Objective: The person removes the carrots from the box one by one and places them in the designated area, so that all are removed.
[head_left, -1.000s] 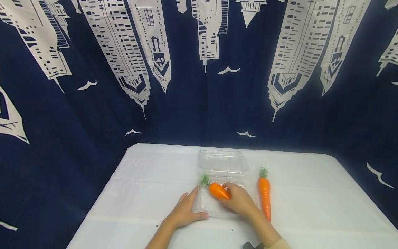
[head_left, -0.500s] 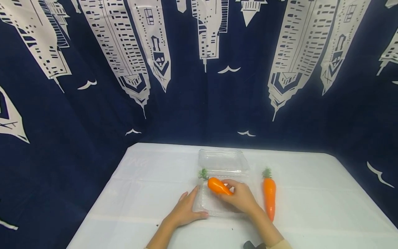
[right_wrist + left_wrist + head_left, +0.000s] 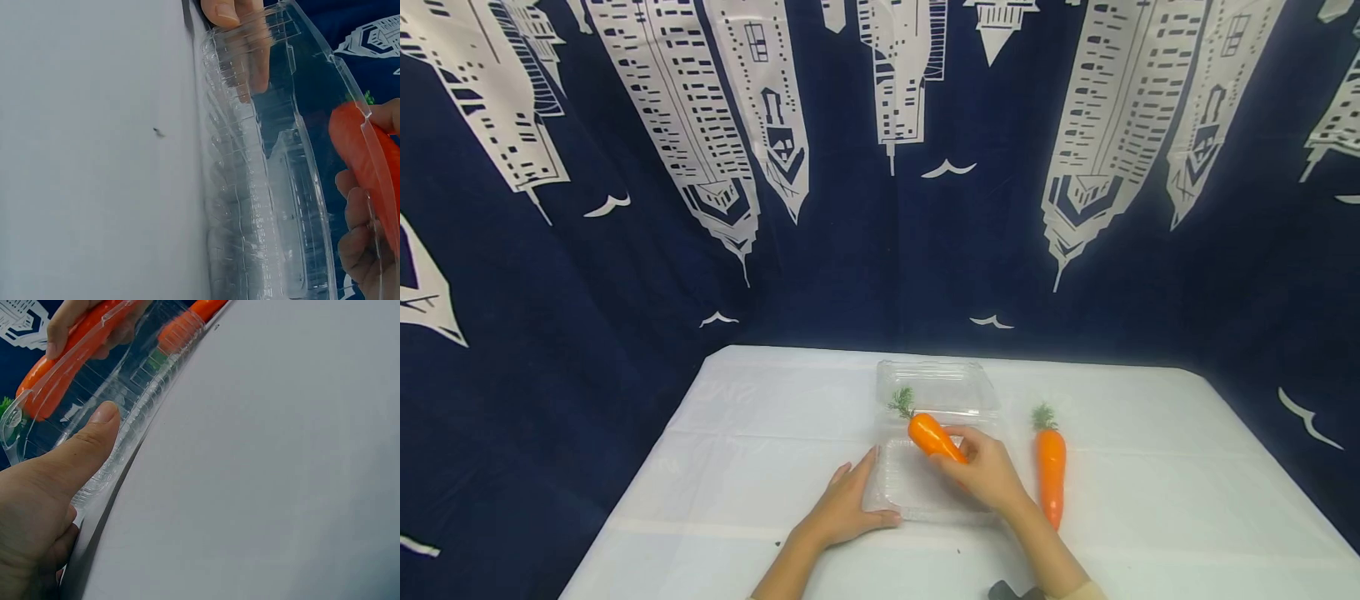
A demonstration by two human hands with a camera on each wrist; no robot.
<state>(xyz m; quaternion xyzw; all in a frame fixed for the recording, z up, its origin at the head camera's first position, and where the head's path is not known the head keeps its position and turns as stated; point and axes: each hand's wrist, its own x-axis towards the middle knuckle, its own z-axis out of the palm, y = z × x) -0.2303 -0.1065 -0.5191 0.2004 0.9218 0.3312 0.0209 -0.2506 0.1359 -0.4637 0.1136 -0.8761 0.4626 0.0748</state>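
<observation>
An orange carrot (image 3: 934, 437) with a green leafy top is in my right hand (image 3: 988, 471). The fingers grip its lower part, and it is held tilted over the clear plastic clamshell box (image 3: 917, 493), leafy end pointing away to the left. The box stands with its lid (image 3: 934, 385) folded back on the far side. My left hand (image 3: 842, 510) touches the box's left side with spread fingers, and its thumb (image 3: 94, 437) lies along the near wall in the left wrist view. Right of the box, a second carrot (image 3: 1051, 477) lies on the table.
The white-covered table (image 3: 760, 467) has its far edge against a dark blue curtain (image 3: 865, 267) printed with white buildings. A dark grey object (image 3: 1011, 592) shows partly at the bottom edge by the right forearm. Small dark specks lie on the cover.
My right hand has raised the carrot and moved it slightly away over the box. The second carrot has rolled a little to the right. My left hand has stayed put.
</observation>
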